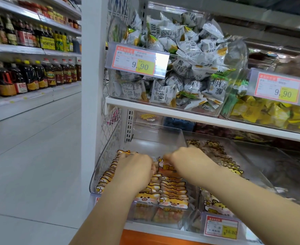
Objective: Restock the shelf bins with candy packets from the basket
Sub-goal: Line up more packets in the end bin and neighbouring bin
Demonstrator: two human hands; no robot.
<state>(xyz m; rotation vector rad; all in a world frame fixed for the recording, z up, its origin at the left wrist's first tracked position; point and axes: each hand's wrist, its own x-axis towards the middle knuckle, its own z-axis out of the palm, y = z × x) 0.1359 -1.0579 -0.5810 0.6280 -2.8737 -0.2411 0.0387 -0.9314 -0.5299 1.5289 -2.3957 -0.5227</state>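
By curled left hand (137, 167) and right hand (186, 160), orange cartoon-printed candy packets (174, 202) are apparently pinched; their rows could be toppled by jostling.

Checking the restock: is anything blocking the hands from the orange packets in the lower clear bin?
Nothing visible. The left hand and right hand are inside the open bin, on the packets.

Pale tiled aisle floor (30, 147), white shelving upright (92, 85), bottle-lined shelves (30, 50) at left.
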